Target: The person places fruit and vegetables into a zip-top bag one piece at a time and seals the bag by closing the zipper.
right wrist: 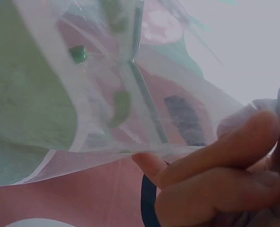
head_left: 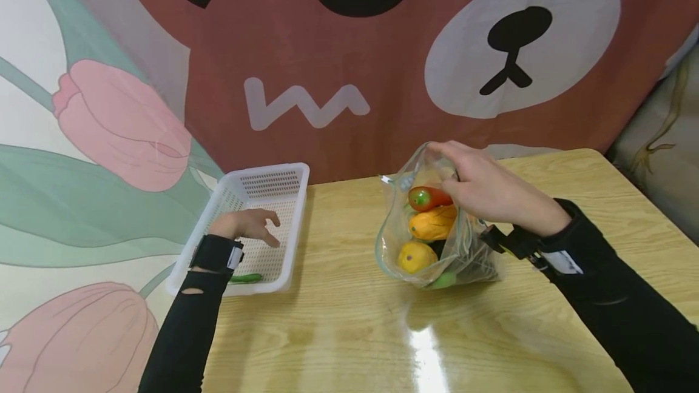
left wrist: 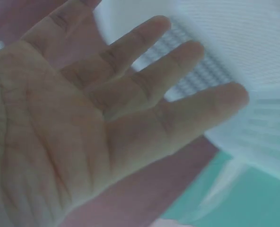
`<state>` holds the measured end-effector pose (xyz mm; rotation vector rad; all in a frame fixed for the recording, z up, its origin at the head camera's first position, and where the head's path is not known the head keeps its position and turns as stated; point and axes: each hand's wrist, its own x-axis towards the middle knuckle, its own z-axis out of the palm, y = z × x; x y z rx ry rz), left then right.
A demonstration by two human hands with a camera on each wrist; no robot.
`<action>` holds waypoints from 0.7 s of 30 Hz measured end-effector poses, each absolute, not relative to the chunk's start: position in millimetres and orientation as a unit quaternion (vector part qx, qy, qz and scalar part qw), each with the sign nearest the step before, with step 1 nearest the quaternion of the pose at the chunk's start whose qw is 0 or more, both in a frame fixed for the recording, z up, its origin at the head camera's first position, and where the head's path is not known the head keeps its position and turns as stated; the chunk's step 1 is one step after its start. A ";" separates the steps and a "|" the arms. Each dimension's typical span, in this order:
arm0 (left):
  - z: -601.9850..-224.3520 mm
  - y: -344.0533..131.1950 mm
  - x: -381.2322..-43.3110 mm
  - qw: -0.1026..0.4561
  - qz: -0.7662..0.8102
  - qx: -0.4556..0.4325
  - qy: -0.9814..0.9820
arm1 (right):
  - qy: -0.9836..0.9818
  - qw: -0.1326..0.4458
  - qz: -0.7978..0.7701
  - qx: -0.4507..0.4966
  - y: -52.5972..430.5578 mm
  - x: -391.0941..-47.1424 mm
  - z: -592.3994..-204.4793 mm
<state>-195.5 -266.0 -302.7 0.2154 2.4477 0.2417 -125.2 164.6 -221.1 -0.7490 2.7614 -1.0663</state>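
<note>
My left hand hovers over the white plastic basket, its fingers spread and holding nothing. In the left wrist view the palm faces the camera with the fingers nearly straight. At the basket's near end lies a slim green vegetable, partly hidden by the wrist. My right hand pinches the rim of a clear zip bag, keeping its mouth wide. Inside the bag sit a red pepper with a green end, a ribbed orange gourd, a round yellow fruit and something green at the bottom.
Basket and bag stand apart on a light wooden table. Right behind the table hangs a printed cloth with a bear face and tulips. The table's right edge runs beside a patterned fabric.
</note>
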 end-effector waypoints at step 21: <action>-354.1 -306.9 -191.5 0.391 -0.021 0.028 0.920 | 0.908 0.041 -0.342 -0.240 164.7 -127.5 -223.1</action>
